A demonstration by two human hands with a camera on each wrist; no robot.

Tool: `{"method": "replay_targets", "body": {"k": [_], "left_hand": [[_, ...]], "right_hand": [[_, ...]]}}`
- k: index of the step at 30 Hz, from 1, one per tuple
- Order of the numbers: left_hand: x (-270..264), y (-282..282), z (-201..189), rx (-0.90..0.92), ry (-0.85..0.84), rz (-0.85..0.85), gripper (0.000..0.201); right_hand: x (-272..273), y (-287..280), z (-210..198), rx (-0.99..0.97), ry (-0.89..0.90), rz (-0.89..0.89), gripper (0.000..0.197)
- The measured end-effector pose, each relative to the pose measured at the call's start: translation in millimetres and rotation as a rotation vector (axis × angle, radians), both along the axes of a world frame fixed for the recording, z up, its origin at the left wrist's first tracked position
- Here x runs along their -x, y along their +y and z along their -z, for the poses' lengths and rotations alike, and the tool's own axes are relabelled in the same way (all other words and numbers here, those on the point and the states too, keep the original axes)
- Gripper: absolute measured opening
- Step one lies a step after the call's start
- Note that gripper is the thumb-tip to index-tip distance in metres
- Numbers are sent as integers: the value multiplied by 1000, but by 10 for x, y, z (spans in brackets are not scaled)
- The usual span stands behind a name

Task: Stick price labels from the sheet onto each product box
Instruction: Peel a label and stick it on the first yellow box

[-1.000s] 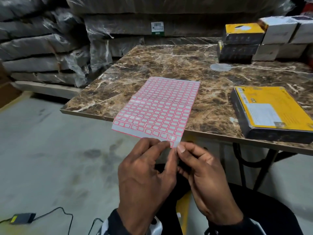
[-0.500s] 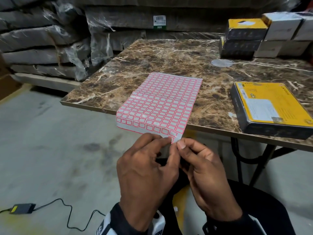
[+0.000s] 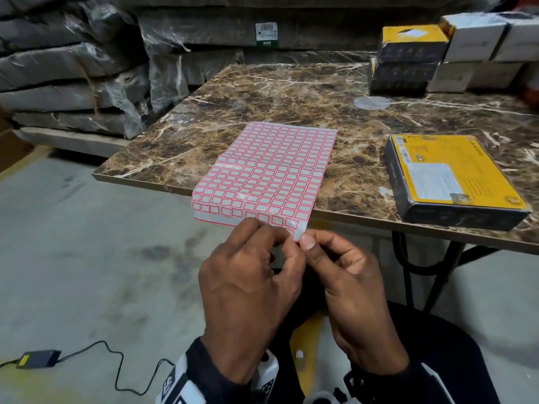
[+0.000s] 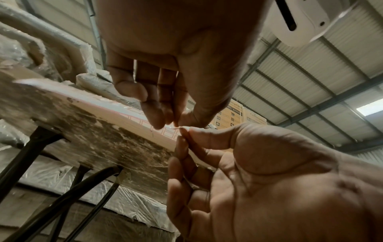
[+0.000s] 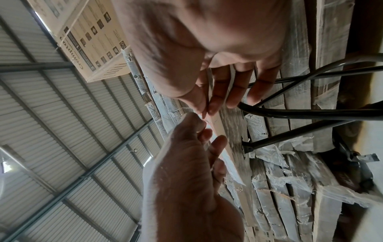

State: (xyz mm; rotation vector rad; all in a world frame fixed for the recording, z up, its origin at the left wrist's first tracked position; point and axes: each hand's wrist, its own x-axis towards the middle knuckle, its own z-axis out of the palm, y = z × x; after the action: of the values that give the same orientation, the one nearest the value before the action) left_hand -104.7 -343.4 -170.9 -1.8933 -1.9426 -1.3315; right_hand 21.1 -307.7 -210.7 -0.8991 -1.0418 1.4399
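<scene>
Both hands pinch the near corner of the label sheet.

The left hand and right hand meet fingertip to fingertip on the sheet, which overhangs the near edge of the table. To its right lies a yellow box; more boxes are stacked at the far right.

Bare hands, dark sleeves, white wrist-worn cameras

The left hand and right hand are bare, no gloves or rings showing; short nails, one thumbnail plain and pale; dark sleeves end at the wrists, toward 6 o'clock in the head view; black-and-white patterned bands sit at both cuffs; a white glossy camera housing with a dark slot shows at 1 o'clock in the left wrist view.
</scene>
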Motion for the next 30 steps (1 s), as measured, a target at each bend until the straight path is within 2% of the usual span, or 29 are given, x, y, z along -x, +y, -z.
{"method": "replay_targets", "body": {"k": [4,7,10,14,17,22,25,27,30], "left_hand": [[57,33,-8,41,-95,53,8],[106,67,-15,88,-280,79,6],[151,116,-22,137,-514,114,14],[257,167,-85,141,-696,189,15],[316,179,-143,114,-818,234,15],[293,189,-150,129,-1030,337,12],[172,138,-163,208,-1174,432,6],[83,119,-132,258,-1199,489,7],[-83,134,-88,316,-1250,554,9]], "right_hand": [[-4,30,30,20,-21,24,20],[-3,41,21,25,-36,32,25],[6,53,-8,45,-32,47,30],[22,111,-75,46,-57,111,15],[53,153,-118,67,-83,152,13],[-4,152,-210,78,-187,207,29],[-228,85,-291,23,-252,314,17],[-370,-24,-377,-14,-266,354,13],[-510,-201,-563,-75,-225,276,11]]}}
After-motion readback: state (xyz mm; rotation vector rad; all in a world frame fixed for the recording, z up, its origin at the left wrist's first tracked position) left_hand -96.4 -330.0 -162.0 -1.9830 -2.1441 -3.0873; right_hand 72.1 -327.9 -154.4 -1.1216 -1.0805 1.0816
